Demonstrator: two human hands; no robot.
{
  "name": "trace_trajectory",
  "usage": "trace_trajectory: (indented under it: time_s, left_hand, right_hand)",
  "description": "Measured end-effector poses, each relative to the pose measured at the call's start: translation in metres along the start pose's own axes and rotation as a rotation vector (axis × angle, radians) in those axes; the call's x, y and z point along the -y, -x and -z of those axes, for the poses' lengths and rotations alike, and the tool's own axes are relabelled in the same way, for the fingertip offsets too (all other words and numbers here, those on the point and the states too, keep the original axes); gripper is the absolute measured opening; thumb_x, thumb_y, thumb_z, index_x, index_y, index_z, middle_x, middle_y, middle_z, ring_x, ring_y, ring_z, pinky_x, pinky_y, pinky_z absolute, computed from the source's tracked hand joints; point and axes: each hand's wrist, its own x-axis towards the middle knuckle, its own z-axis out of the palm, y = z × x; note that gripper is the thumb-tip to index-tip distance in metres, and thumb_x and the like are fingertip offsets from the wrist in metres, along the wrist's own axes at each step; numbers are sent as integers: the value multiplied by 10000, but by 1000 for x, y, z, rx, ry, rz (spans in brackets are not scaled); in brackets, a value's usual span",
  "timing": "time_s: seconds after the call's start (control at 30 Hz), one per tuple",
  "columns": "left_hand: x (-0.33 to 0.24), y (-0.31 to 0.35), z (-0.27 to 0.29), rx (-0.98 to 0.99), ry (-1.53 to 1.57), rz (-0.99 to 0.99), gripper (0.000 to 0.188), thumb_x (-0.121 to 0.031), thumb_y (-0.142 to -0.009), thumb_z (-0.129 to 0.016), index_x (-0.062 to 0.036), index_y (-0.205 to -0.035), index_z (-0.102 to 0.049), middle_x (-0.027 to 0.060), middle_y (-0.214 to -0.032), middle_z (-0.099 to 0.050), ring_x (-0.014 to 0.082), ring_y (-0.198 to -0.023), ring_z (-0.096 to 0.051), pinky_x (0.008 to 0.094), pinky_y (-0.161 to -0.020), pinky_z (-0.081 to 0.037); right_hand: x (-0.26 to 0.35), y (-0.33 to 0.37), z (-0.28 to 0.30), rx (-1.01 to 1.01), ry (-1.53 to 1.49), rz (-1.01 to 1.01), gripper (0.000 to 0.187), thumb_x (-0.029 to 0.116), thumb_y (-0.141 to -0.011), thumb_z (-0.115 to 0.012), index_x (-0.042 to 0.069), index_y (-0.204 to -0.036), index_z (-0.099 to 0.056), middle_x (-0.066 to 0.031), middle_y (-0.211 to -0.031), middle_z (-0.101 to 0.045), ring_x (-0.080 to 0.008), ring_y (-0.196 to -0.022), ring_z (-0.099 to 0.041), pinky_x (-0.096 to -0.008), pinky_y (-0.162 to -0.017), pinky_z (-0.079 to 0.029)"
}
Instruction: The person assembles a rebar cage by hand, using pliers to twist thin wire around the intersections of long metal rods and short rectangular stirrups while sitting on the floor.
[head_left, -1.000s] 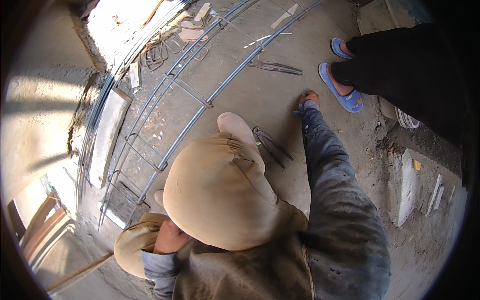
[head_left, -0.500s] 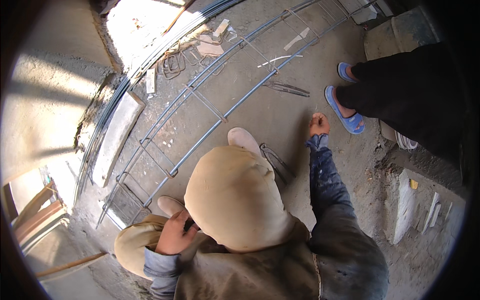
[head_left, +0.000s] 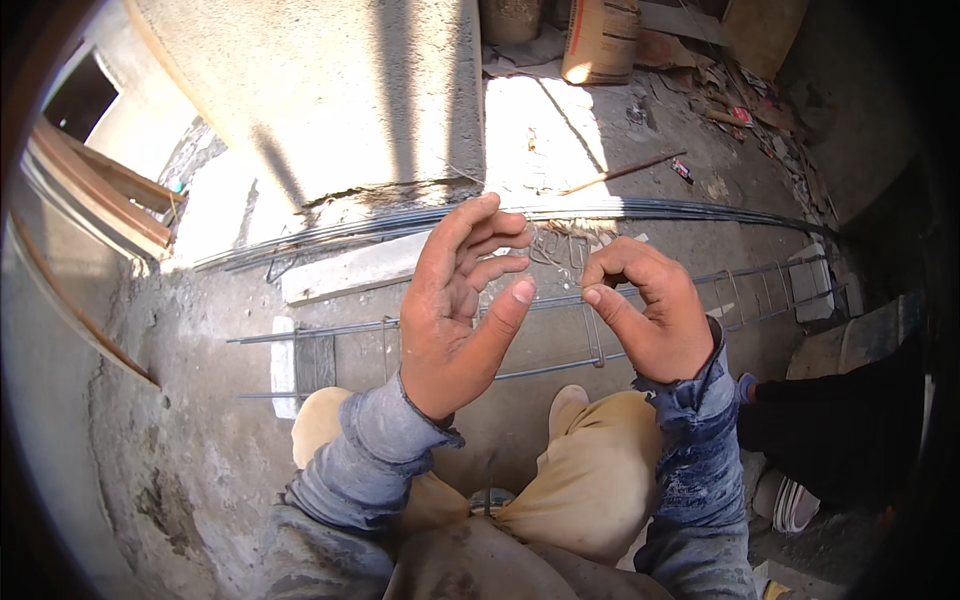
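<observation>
My left hand point(head_left: 450, 310) is raised in front of me, its fingers curved and spread with nothing between them. Facing it, my right hand point(head_left: 650, 305) pinches thumb and forefinger together; whatever is between the tips is too small to make out. The two hands are apart. Below and beyond them a long rebar cage point(head_left: 545, 373) lies across the floor in front of my feet, its bars joined by square stirrups point(head_left: 597, 345). Its left end rests over a pale block point(head_left: 284, 368). My hands hide part of the cage.
Beyond the cage lie a pale concrete strip point(head_left: 345, 271), loose bent stirrups point(head_left: 560, 247) and a bundle of long steel rods point(head_left: 690, 208). A wooden stick point(head_left: 625, 172) and a paper sack point(head_left: 602, 42) are farther back. A person in dark clothing point(head_left: 830, 415) is at my right.
My view has swung left toward the cage. My right hand has come from out at the right to in front of me, and my left hand has risen from my knee and opened.
</observation>
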Motion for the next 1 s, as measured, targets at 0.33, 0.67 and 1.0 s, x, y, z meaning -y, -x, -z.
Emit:
trace_trajectory:
  time_s: [0.33, 0.67, 1.0]
  left_hand:
    - [-4, 15, 86, -196, 172, 99, 292, -35, -874, -559, 65, -1144, -509, 170, -971, -623, 207, -847, -632, 331, -750, -539]
    - [0, 8, 89, -250, 126, 317, 270, -20, -851, -585, 75, -1102, -554, 175, -928, -645, 189, -782, -642, 295, -700, -544]
    - [4, 6, 92, -132, 112, 487, 265, -56, -862, -588, 74, -1091, -563, 148, -952, -638, 149, -812, -616, 264, -710, -523]
  right_hand:
    - [35, -36, -96, 148, -96, 11, 147, -56, -763, -570, -1, -899, -577, -135, -807, -565, -302, -733, -577, -336, -642, -454]
    - [9, -39, -112, 36, -49, 103, 242, -104, -693, -582, 21, -897, -620, -130, -808, -559, -302, -730, -554, -357, -644, -444]
    - [1, -32, -111, -52, 58, 131, 238, -97, -681, -613, 39, -874, -640, -116, -805, -563, -281, -714, -550, -339, -628, -448]
